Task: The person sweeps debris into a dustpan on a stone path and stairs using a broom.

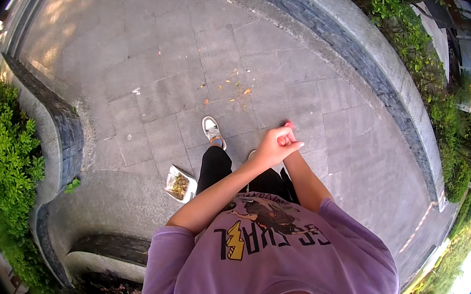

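Note:
My left hand (273, 147) is held out in front of my chest with its fingers curled into a fist. My right hand (289, 124) lies just behind it, almost wholly covered; only a reddish tip shows above the left knuckles. The two hands touch, and I cannot tell whether anything small is held between them. Both bare forearms rise from a purple printed T-shirt (260, 260). Below the hands are black trousers (214, 167) and one white shoe (212, 131) stepping forward on the grey stone paving (180, 66).
A white box with leaf litter (180, 184) sits on the paving by my left leg. A curved stone kerb (350, 35) with shrubs runs on the right, and a low stone wall with a hedge (4, 156) on the left. Dry leaves (238, 91) lie ahead.

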A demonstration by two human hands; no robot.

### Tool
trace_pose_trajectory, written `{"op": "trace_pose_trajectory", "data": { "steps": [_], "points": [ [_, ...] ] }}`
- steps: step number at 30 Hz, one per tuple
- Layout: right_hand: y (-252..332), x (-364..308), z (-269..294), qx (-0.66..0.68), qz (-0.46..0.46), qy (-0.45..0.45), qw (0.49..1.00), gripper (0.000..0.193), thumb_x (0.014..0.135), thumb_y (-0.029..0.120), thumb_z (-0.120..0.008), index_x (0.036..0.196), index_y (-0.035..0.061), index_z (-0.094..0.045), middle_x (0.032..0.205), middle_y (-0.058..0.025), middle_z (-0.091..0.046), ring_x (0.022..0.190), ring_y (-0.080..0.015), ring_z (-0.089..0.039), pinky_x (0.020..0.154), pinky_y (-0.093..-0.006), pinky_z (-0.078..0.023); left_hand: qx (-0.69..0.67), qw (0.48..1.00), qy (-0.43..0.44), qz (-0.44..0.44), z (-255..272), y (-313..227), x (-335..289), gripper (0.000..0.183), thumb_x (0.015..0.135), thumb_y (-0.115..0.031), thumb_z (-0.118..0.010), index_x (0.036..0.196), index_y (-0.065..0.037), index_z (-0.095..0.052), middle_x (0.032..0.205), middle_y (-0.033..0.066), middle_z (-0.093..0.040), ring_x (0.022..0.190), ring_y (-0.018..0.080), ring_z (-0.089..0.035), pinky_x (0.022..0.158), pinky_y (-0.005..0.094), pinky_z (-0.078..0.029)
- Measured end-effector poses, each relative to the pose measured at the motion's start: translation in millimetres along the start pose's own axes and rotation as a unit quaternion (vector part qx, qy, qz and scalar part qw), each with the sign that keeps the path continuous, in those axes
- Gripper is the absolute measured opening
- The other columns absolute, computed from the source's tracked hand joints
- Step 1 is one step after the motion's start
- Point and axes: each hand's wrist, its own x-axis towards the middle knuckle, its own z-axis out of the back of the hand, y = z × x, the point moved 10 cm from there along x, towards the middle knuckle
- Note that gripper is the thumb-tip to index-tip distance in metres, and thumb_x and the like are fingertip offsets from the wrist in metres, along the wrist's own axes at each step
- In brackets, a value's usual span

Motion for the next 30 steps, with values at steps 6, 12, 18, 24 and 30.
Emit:
{"op": "trace_pose_trajectory", "data": {
  "steps": [6,12,18,24,30],
  "points": [
    [-38,19,-96,-0.036,-0.016,0.020,0.999,0.015,0.091,0.019,-0.044,0.084,0.0061,-0.045,0.065,-0.0017,-0.046,0.050,-0.0119,-0.044,0.046,-0.0235,-0.042,0.050,0.992,-0.082,-0.076,108,-47,32,0.027,0.079,-0.005,-0.074,0.068,-0.001,-0.049,0.052,-0.0042,-0.040,0.049,0.0016,-0.031,0.044,0.0222,-0.025],
    [-92,-10,-243,-0.099,-0.030,0.141,0.985,0.011,0.092,0.012,-0.043,0.085,0.0025,-0.043,0.066,-0.0024,-0.046,0.050,-0.0113,-0.044,0.045,-0.0229,-0.042,0.123,0.966,-0.190,-0.126,204,-103,15,0.022,0.081,-0.005,-0.072,0.072,0.000,-0.052,0.056,0.0013,-0.046,0.048,0.0039,-0.039,0.044,0.0221,-0.031],
    [-117,-39,-272,-0.097,-0.199,0.035,0.974,0.004,0.089,0.002,-0.040,0.085,0.0045,-0.040,0.063,-0.0034,-0.043,0.047,-0.0107,-0.041,0.038,-0.0218,-0.037,0.071,0.983,-0.062,-0.158,197,-160,-5,0.014,0.076,-0.007,-0.075,0.079,-0.004,-0.061,0.067,0.0052,-0.058,0.059,0.0187,-0.056,0.055,0.0284,-0.044],
    [-51,-87,-279,-0.287,-0.046,-0.010,0.957,0.002,0.088,0.001,-0.041,0.086,0.0013,-0.041,0.064,-0.0066,-0.045,0.049,-0.0132,-0.042,0.039,-0.0249,-0.035,0.066,0.962,0.114,-0.238,159,-161,19,0.026,0.071,-0.012,-0.078,0.067,-0.005,-0.053,0.060,0.0072,-0.051,0.060,0.0248,-0.051,0.056,0.0363,-0.040],
    [55,-59,-281,-0.308,0.015,-0.010,0.951,0.003,0.088,0.002,-0.041,0.086,0.0000,-0.040,0.063,-0.0086,-0.046,0.049,-0.0145,-0.042,0.040,-0.0253,-0.036,0.096,0.959,0.066,-0.257,114,-130,79,0.037,0.076,-0.009,-0.071,0.058,-0.001,-0.040,0.056,0.0112,-0.044,0.058,0.0289,-0.046,0.057,0.0401,-0.037]
  ]
}}
